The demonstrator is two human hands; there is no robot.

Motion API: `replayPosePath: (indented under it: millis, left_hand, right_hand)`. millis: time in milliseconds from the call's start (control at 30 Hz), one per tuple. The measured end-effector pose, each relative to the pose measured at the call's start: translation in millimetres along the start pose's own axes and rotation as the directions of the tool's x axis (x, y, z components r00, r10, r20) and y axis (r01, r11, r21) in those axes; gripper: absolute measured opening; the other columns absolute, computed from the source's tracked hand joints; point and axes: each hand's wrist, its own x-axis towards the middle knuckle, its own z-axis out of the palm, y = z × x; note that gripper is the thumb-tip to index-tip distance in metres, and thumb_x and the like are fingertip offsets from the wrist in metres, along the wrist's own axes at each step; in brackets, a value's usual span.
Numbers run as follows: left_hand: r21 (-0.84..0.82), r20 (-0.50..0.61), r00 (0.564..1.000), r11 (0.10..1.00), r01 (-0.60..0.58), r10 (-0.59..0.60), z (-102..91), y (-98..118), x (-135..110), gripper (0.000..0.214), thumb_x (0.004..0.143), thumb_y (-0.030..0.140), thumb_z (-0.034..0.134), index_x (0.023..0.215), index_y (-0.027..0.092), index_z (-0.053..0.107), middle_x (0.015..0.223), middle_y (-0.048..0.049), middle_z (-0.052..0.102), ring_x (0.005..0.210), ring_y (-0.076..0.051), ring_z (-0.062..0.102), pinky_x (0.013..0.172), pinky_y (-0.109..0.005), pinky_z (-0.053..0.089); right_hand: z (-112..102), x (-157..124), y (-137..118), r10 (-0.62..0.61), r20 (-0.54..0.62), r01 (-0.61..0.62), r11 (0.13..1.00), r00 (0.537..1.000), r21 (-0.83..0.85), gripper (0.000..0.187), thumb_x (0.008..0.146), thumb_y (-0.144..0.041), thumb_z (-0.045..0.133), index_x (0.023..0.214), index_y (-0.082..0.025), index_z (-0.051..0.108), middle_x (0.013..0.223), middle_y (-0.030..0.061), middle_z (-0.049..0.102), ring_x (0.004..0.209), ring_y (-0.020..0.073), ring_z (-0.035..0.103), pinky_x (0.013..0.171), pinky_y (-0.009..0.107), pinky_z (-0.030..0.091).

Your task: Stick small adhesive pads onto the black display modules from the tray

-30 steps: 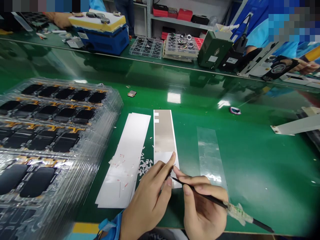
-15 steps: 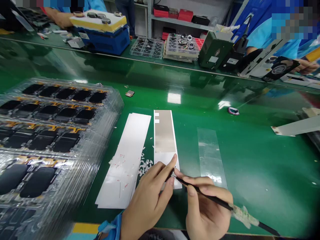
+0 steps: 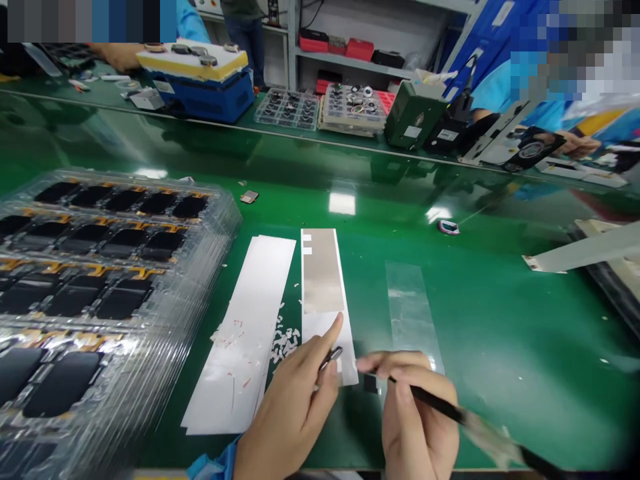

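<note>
My left hand (image 3: 290, 407) rests near the table's front edge, thumb and forefinger pinched on a small dark part (image 3: 331, 357) over the near end of a grey sticker strip (image 3: 320, 270). My right hand (image 3: 417, 413) holds thin black tweezers (image 3: 440, 403), their tip blurred and a little right of the left fingers. A small dark square (image 3: 371, 383) lies on the green table (image 3: 500, 320) under the right fingers. A white backing sheet (image 3: 250, 320) with small scraps lies to the left, and a clear film strip (image 3: 410, 310) lies to the right.
A stack of clear trays (image 3: 100, 280) filled with black parts covers the left side. A small pink-rimmed part (image 3: 449, 227) and a small brown part (image 3: 249, 197) lie farther out. Across the table stand a blue box (image 3: 200, 80), part trays (image 3: 320, 107) and a green device (image 3: 413, 113). Other people work there.
My right hand with the tweezers has pulled away to the right from my left fingertips, and a small dark square now shows on the table. The view has tipped slightly.
</note>
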Motion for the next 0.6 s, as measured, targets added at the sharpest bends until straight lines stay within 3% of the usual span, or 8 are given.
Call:
replayPosePath:
  millis: [100, 200, 267, 333, 400, 600]
  left_hand:
    - [-0.028, -0.014, 1.0, 1.0, 0.001, -0.001, 0.2, -1.3, -4.5, 0.05, 0.104, 0.029, 0.032, 0.152, 0.037, 0.025, 0.152, -0.0012, 0.044, 0.136, -0.023, 0.045, 0.108, -0.039, 0.042]
    - [0.004, -0.003, 0.998, 0.998, -0.068, 0.068, -0.2, -1.9, -5.3, 0.051, 0.103, 0.027, 0.034, 0.153, 0.035, 0.024, 0.153, -0.0012, 0.042, 0.137, -0.023, 0.044, 0.109, -0.038, 0.042]
    - [0.027, 0.002, 0.994, 0.994, -0.109, 0.109, -1.0, -0.8, -4.1, 0.052, 0.102, 0.025, 0.035, 0.152, 0.034, 0.026, 0.151, -0.0022, 0.046, 0.135, -0.022, 0.047, 0.108, -0.037, 0.043]
    - [0.044, -0.001, 0.992, 0.991, -0.125, 0.125, -2.1, 0.8, -2.6, 0.051, 0.102, 0.024, 0.035, 0.151, 0.034, 0.029, 0.147, -0.0029, 0.051, 0.132, -0.021, 0.05, 0.106, -0.036, 0.045]
    - [0.066, -0.013, 0.992, 0.99, -0.124, 0.125, -3.4, 2.2, -1.6, 0.049, 0.102, 0.024, 0.035, 0.15, 0.035, 0.032, 0.142, -0.0031, 0.055, 0.128, -0.021, 0.053, 0.104, -0.035, 0.047]
    - [0.121, -0.019, 0.994, 0.987, -0.107, 0.11, -5.3, 1.9, -1.9, 0.048, 0.102, 0.027, 0.033, 0.149, 0.038, 0.033, 0.135, -0.005, 0.058, 0.12, -0.025, 0.057, 0.093, -0.038, 0.052]
  right_hand:
    - [-15.0, 8.2, -4.3, 0.095, 0.214, -0.043, 0.971, 0.972, -0.237, 0.017, 0.095, -0.017, 0.048, 0.098, -0.022, 0.064, 0.085, 0.0022, 0.053, 0.072, 0.0136, 0.055, 0.059, 0.025, 0.045]
    - [-24.7, 15.1, -10.0, 0.163, 0.352, -0.061, 0.957, 0.922, -0.284, 0.014, 0.095, -0.022, 0.051, 0.102, -0.024, 0.063, 0.081, 0.0012, 0.051, 0.069, 0.0142, 0.053, 0.056, 0.026, 0.042]
    - [-26.2, 17.3, -12.0, 0.101, 0.291, -0.033, 0.973, 0.952, -0.23, 0.024, 0.1, -0.029, 0.041, 0.099, -0.024, 0.064, 0.083, 0.0026, 0.05, 0.073, 0.0155, 0.054, 0.058, 0.027, 0.045]
    - [-24.2, 17.2, -11.3, -0.052, 0.192, 0.079, 0.988, 0.98, -0.135, 0.039, 0.103, -0.037, 0.031, 0.095, -0.024, 0.066, 0.089, 0.0046, 0.052, 0.082, 0.0176, 0.056, 0.069, 0.031, 0.051]
    - [-20.4, 14.7, -8.7, -0.199, 0.135, 0.206, 0.978, 0.971, -0.037, 0.046, 0.103, -0.045, 0.026, 0.096, -0.024, 0.067, 0.091, 0.0048, 0.054, 0.085, 0.0186, 0.059, 0.076, 0.035, 0.054]
    - [-16.5, 3.1, -2.3, -0.282, 0.23, 0.274, 0.959, 0.931, 0.068, 0.034, 0.103, -0.037, 0.036, 0.108, -0.019, 0.064, 0.1, 0.0086, 0.06, 0.089, 0.0237, 0.07, 0.072, 0.043, 0.063]
